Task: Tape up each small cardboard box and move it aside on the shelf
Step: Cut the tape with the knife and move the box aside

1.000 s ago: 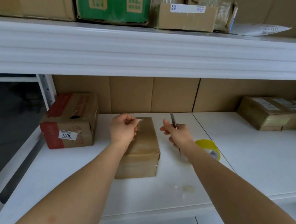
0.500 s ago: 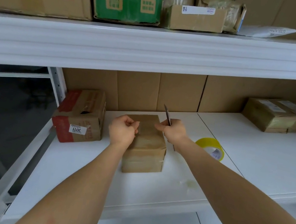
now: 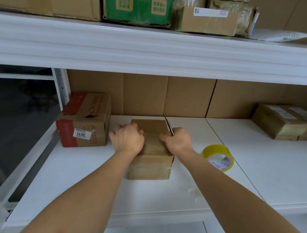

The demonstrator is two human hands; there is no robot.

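A small brown cardboard box [image 3: 150, 168] stands on the white shelf [image 3: 71, 173], shiny tape across its top and front. My left hand [image 3: 128, 137] rests curled on the box's top left edge; what its fingers hold is hidden. My right hand [image 3: 178, 140] grips a thin metal blade [image 3: 168, 125] at the box's top right edge, the tip pointing away from me. A yellow tape roll [image 3: 217, 156] lies flat on the shelf just right of my right hand.
A red and brown box [image 3: 84, 120] with a white label stands left of the small box. Taped parcels [image 3: 292, 123] sit at the far right. The upper shelf [image 3: 159, 46] carries several cartons. A crumpled tape scrap [image 3: 194, 191] lies near the front edge.
My right hand with the blade has moved left from beside the box onto its top right edge. My left hand stays on the box's top left.
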